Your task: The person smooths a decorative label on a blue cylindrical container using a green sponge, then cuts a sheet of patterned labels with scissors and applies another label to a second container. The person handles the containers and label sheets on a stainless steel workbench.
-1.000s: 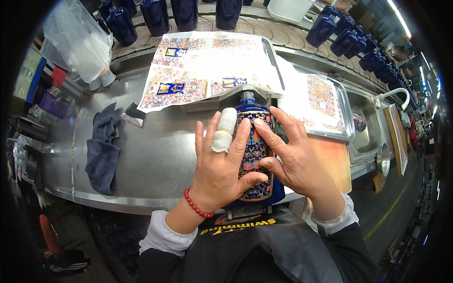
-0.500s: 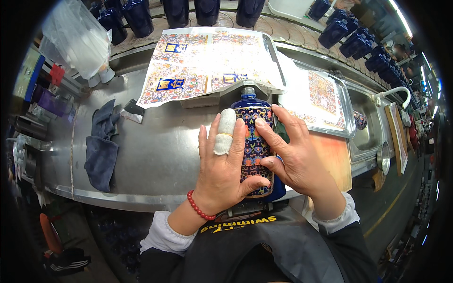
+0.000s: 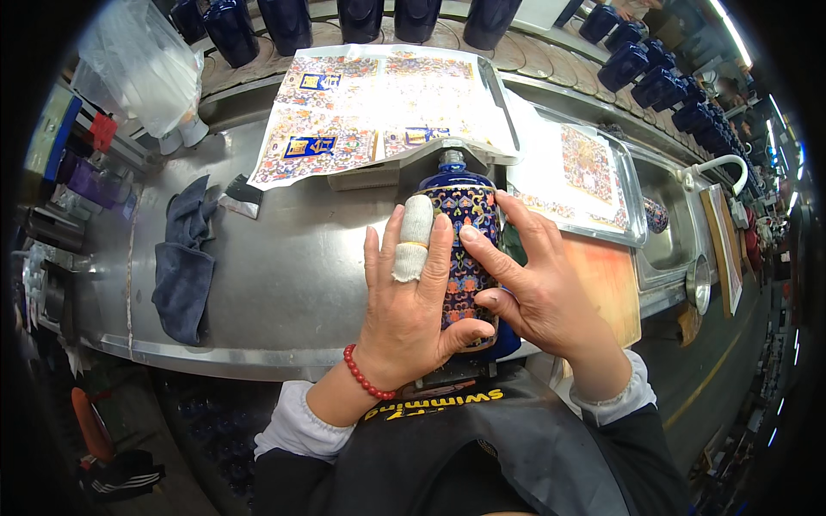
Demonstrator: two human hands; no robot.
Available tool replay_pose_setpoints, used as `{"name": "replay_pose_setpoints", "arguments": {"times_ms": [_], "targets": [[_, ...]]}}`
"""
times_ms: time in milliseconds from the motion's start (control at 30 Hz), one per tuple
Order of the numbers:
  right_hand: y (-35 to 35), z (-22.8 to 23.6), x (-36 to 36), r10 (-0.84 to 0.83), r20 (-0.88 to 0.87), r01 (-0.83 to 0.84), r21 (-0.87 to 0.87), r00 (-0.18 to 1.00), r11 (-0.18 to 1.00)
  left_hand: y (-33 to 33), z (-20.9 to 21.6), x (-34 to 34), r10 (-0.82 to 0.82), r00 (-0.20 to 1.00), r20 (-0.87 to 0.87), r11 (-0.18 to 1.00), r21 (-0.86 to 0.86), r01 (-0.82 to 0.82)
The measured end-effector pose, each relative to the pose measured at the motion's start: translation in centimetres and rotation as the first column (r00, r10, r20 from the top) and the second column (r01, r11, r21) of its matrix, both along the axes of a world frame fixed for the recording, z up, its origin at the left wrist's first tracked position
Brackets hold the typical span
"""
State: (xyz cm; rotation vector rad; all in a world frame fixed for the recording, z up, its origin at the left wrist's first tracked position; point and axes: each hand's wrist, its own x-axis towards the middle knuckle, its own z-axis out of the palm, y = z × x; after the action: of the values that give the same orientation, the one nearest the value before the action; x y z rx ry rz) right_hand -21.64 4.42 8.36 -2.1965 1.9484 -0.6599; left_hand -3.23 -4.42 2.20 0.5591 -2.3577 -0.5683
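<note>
A dark blue glass bottle (image 3: 465, 206) lies on its back in front of me, its neck pointing away. A colourful floral decal with a thin gold-coloured border covers its upper face. My left hand (image 3: 391, 314) rests along the bottle's left side, fingers stretched out and thumb across the lower decal. One of its fingers wears a white fabric finger cover (image 3: 417, 225). On the right side, my right hand (image 3: 551, 297) has its fingers spread, with the fingertips on the decal and the bottle's edge. What supports the bottle underneath is mostly hidden.
Printed decal sheets (image 3: 297, 112) lie beyond the bottle; a clear tray (image 3: 632, 215) with more sits right. A sink (image 3: 675, 245) adjoins it. A dark cloth (image 3: 183, 279) lies left on the steel table (image 3: 284, 284). Blue bottles (image 3: 417, 17) stand on a conveyor (image 3: 516, 53) behind.
The bottles on the conveyor have shifted to the right. Both hands keep nearly the same place on the decal, and the bottle sits very slightly farther away.
</note>
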Motion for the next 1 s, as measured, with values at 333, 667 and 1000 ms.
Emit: {"name": "replay_pose_setpoints", "arguments": {"times_ms": [333, 667, 1000], "targets": [[0.2, 0.0, 0.1, 0.011, -0.022, -0.012, -0.06, 1.0, 0.998, 0.1, -0.6, 0.1, -0.022, 0.999, -0.03, 0.999, 0.049, 0.023], [0.3, -0.1, 0.0, 0.016, 0.019, -0.015, -0.075, 1.0, 0.997, 0.0, -0.1, 0.1, -0.042, 0.998, -0.047, 0.996, 0.08, 0.046], [1.1, -0.7, 0.1, -0.024, 0.018, 0.024, -0.009, 1.0, 1.0, -1.1, 0.2, -2.8, 0.004, 0.905, -0.425, 0.894, 0.408, 0.187]]}}
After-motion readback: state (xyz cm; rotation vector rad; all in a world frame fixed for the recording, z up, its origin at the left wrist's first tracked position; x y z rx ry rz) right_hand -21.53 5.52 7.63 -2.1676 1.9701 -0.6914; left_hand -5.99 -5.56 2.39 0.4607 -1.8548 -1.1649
